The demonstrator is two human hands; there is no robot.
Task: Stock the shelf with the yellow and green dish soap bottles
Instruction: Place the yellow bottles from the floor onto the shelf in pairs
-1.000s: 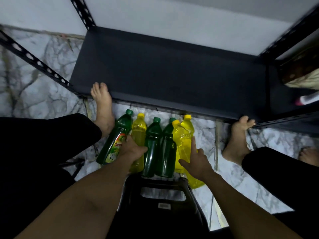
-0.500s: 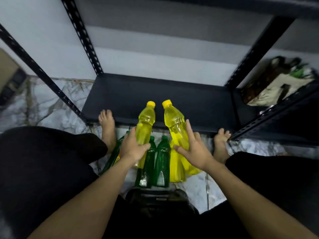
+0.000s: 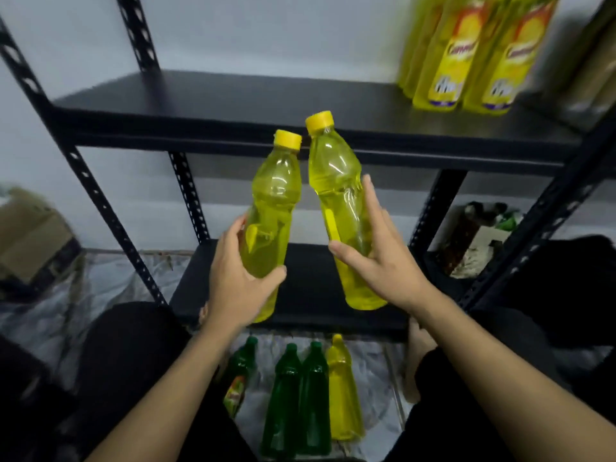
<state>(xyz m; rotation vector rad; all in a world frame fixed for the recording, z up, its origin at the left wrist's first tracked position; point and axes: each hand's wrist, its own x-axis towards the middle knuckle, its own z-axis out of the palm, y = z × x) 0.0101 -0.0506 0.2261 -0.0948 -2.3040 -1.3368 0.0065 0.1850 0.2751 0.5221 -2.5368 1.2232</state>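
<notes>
Both hands loaded, one bottle each. Left hand [image 3: 240, 288] curls round the lower body of the left yellow bottle [image 3: 271, 201], a translucent yellow plastic dish soap bottle with a yellow screw cap, thumb across its front. Right hand [image 3: 386, 265] clamps the right yellow bottle [image 3: 333, 191], same kind, between the thumb in front and long fingers up its far side.

Both bottles are in the air, caps up, long axes near vertical. The tops tilt toward each other, so the caps sit just beside each other; can't tell if they touch. Bases are apart.

Key relation: the black metal upper shelf board [image 3: 216, 105] is ahead of and above the hands. The caps overlap its front edge in view and the bases hang well below it. Likely need: lift and push forward until the bases clear the lip, then set down upright. The risk is a base catching that edge.

Bare board runs left and middle. A blurred row of labelled yellow bottles [image 3: 466, 55] stands at the right end, nearer the right hand, so that bottle probably lands beside it.

Left to stock: on the floor between the legs, below the black lower shelf board [image 3: 310, 295], are three dark green plastic bottles [image 3: 283, 405] and one yellow floor bottle [image 3: 343, 388].
</notes>
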